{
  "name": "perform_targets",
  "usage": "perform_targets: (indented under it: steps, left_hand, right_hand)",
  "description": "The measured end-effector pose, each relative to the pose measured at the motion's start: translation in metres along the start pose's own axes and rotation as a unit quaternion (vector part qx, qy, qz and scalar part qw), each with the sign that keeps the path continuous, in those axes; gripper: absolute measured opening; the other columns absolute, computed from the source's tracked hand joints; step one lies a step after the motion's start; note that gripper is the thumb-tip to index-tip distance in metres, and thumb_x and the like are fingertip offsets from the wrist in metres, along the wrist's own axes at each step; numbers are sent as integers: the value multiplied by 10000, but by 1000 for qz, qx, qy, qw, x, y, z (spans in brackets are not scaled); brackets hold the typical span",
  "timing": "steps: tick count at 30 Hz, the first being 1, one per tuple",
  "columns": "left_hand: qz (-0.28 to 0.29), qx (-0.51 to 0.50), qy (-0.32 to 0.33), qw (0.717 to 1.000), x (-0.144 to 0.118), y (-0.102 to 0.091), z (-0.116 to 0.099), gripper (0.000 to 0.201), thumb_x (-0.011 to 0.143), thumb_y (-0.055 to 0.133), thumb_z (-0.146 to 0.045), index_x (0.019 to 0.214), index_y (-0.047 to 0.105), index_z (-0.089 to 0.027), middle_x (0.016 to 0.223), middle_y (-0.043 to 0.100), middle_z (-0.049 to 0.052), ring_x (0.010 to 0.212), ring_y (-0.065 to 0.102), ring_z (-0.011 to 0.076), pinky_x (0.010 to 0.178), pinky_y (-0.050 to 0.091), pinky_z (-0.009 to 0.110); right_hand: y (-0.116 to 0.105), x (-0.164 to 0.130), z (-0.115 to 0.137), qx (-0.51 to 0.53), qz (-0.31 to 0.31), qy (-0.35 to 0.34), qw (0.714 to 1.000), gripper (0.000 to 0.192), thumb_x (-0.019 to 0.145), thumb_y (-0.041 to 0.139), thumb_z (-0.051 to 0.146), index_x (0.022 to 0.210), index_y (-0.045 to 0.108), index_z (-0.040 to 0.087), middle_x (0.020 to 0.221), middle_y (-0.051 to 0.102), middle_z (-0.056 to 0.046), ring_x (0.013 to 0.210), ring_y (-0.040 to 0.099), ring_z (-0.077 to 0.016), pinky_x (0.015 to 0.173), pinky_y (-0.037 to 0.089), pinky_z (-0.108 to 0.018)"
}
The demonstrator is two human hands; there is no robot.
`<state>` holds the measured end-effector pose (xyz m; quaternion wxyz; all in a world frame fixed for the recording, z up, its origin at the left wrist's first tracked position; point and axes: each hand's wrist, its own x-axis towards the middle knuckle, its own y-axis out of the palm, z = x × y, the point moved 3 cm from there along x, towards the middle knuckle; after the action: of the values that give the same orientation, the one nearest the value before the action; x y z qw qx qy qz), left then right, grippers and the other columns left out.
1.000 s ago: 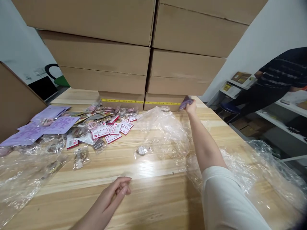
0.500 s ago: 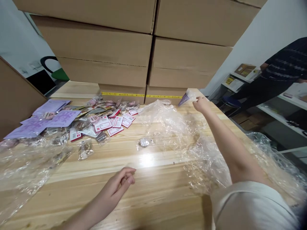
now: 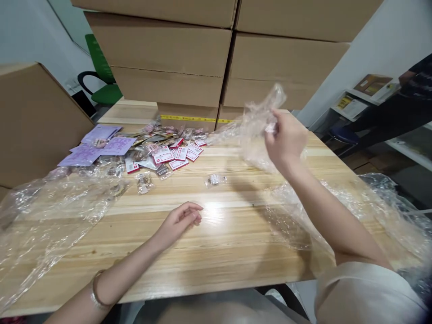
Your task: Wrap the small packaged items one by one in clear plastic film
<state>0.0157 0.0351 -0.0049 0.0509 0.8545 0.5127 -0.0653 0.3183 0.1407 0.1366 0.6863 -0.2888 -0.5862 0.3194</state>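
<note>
My right hand [image 3: 286, 137] is raised over the far right of the table, closed on a crumpled clear plastic bag [image 3: 254, 130]. The bag hangs and trails to the left from the fingers. My left hand [image 3: 183, 220] is low over the middle of the table, empty, its fingers loosely bent and the thumb apart. Beyond it lies a small clear packet with a silvery round item [image 3: 214, 180]. Another small packet [image 3: 144, 183] is farther left, beside a heap of red-and-white cards [image 3: 165, 155], purple printed bags [image 3: 118, 146] and small wrapped pieces.
Stacked cardboard boxes [image 3: 172, 49] form a wall behind the wooden table [image 3: 189, 265]. Another carton [image 3: 37, 121] stands at left. Clear plastic sheeting [image 3: 64, 211] covers the left side, with more plastic [image 3: 337, 193] under my right arm. A person [image 3: 415, 90] stands by shelves at right.
My right hand has taken hold of the clear plastic bag and lifted it off the table, coming back nearer. A purple item at the far corner no longer shows. My view has shifted.
</note>
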Motion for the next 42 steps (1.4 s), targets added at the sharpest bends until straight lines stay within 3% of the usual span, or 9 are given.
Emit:
perform_targets:
  steps: [5, 8, 13, 19, 22, 26, 34, 39, 42]
  left_hand:
    - [15, -198, 55, 978, -3, 2, 0, 664, 786, 783, -404, 1379, 491, -342, 1444, 528, 88, 1191, 605, 274, 908, 520, 384]
    - [-83, -233, 1, 969, -3, 2, 4, 625, 757, 812, -363, 1325, 559, -303, 1428, 565, 79, 1224, 593, 256, 977, 489, 360]
    - [-185, -275, -47, 942, 0, -3, -3, 326, 795, 733, -279, 1094, 684, -157, 1046, 759, 99, 1078, 677, 221, 979, 496, 325]
    - [-144, -323, -42, 934, -1, -13, -15, 617, 498, 614, 0, 1090, 677, -165, 811, 745, 16, 676, 674, 152, 613, 544, 235]
    - [-95, -310, -66, 944, -4, -12, -17, 707, 466, 604, -25, 1153, 650, -184, 864, 740, 15, 555, 599, 120, 486, 474, 218]
    - [-112, -253, -83, 957, -1, -9, -11, 533, 503, 610, -73, 1029, 655, -150, 835, 708, 31, 584, 589, 125, 529, 464, 228]
    - [-392, 94, 114, 908, -18, -30, -32, 413, 775, 658, -241, 1157, 502, -262, 1297, 509, 80, 1169, 527, 227, 964, 436, 360]
    - [-77, 38, 142, 986, -28, 18, -57, 561, 792, 745, -392, 1272, 506, -227, 1314, 575, 114, 1226, 544, 293, 995, 441, 394]
    - [-65, -19, 77, 995, -25, 30, -59, 618, 763, 791, -398, 1298, 537, -224, 1313, 612, 100, 1223, 564, 293, 1028, 436, 398]
  right_hand:
    - [-2, -128, 99, 92, 206, -437, 871, 445, 867, 470, 96, 1203, 664, 314, 988, 706, -45, 936, 636, -245, 823, 498, -382]
    - [-9, -178, 124, 153, 260, -467, 831, 410, 790, 613, 150, 1155, 684, 322, 1047, 707, -25, 954, 629, -248, 857, 514, -385]
    - [-38, -163, 125, 339, 349, -423, 764, 181, 886, 577, 251, 1001, 711, 292, 891, 698, -25, 752, 620, -177, 742, 515, -339]
    - [8, -83, 67, 387, 258, -33, 885, 296, 862, 615, 366, 1104, 628, 196, 1158, 657, -120, 962, 639, -238, 819, 515, -397]
    - [43, -82, 55, 486, 424, 108, 757, 552, 884, 516, 614, 1266, 568, 220, 1330, 607, -140, 1129, 622, -276, 962, 484, -458]
    - [47, -105, 70, 574, 584, 52, 572, 588, 892, 464, 686, 1188, 650, 213, 1188, 699, -105, 1030, 672, -245, 954, 487, -446]
    - [35, -115, 68, 502, 348, 148, 778, 292, 792, 700, 477, 739, 676, 191, 534, 547, 31, 492, 489, -127, 529, 418, -279]
    - [9, -140, 110, 522, 298, -14, 799, 196, 905, 596, 389, 894, 678, 212, 742, 653, -8, 651, 582, -149, 622, 468, -292]
    - [0, -153, 134, 512, 297, -148, 793, 162, 932, 542, 284, 890, 673, 200, 928, 689, -61, 882, 632, -190, 807, 496, -359]
